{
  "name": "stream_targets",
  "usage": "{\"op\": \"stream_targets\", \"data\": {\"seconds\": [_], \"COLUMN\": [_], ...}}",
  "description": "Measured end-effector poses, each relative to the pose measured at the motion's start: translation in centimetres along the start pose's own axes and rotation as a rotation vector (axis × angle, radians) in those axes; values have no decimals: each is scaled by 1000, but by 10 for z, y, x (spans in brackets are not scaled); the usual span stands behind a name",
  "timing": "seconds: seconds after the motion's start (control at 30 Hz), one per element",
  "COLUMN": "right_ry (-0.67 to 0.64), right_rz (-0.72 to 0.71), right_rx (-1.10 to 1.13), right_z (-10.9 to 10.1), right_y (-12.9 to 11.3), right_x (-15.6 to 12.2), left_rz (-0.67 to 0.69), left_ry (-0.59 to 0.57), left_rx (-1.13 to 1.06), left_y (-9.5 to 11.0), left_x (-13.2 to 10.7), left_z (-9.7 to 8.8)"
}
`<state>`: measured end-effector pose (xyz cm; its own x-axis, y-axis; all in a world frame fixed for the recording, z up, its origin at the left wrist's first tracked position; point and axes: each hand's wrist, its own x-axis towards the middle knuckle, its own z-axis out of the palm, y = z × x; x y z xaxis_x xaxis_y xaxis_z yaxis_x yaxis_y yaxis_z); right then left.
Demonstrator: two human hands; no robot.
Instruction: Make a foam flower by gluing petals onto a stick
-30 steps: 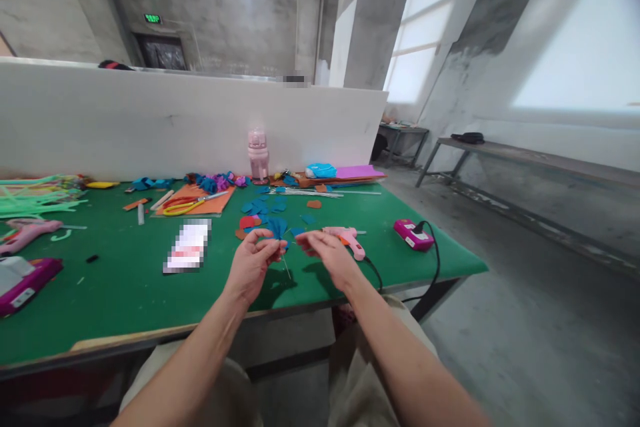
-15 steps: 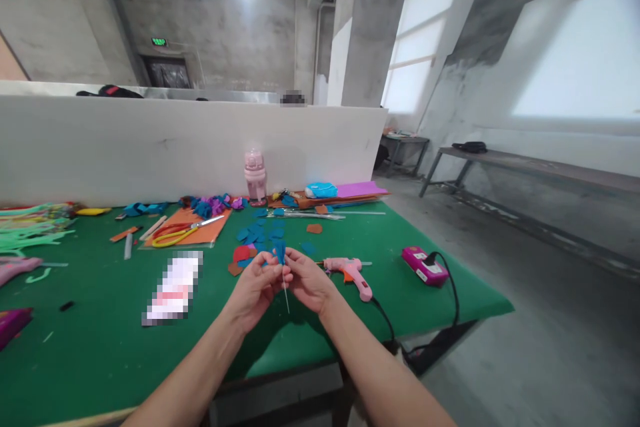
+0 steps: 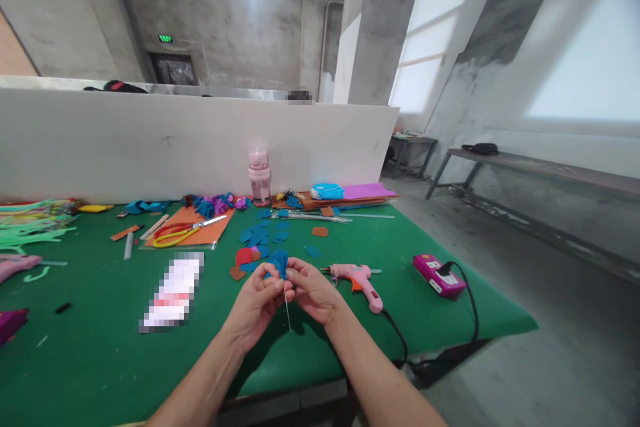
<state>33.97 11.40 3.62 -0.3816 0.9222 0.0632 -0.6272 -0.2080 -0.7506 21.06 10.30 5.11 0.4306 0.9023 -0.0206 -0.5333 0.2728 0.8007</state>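
A blue felt flower (image 3: 279,263) on a thin pale stem (image 3: 287,310) is held up between both hands, over the front half of the table. My left hand (image 3: 260,295) pinches it near its base from the left. From the right, my right hand (image 3: 310,285) grips the same base with thumb and fingers. The stem hangs down below the fingers. Just beyond the hands lie loose blue felt petals (image 3: 257,235), a red piece (image 3: 244,256) and a brown piece (image 3: 237,273). To the right rests a pink hot glue gun (image 3: 357,280) with an orange trigger.
On the green table (image 3: 100,373) are scissors (image 3: 180,233), a pink bottle (image 3: 260,177), a blue pack (image 3: 327,191) and a magenta power box (image 3: 439,275). A white partition (image 3: 200,140) stands behind. The glue gun's black cable (image 3: 395,330) drops over the front edge.
The view has shifted slightly. The blue flower's top now looks wider and tilts a little. Both hands keep their pinch around its base.
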Motion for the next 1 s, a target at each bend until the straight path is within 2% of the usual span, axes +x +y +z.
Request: {"op": "stream_targets", "data": {"seconds": [0.4, 0.7, 0.87, 1.0], "right_ry": [88, 126, 81, 60], "right_rz": [-30, -81, -69, -59], "right_rx": [-45, -20, -14, -5], "right_z": [-4, -2, 2, 2], "right_y": [-7, -8, -4, -3], "right_x": [-8, -7, -6, -7], "left_rz": [-18, -124, -118, -89], "left_ry": [18, 28, 3, 32], "left_rx": [-14, 88, 92, 102], "left_y": [-9, -11, -11, -10], "left_x": [1, -1, -1, -1], "left_z": [3, 4, 5, 7]}}
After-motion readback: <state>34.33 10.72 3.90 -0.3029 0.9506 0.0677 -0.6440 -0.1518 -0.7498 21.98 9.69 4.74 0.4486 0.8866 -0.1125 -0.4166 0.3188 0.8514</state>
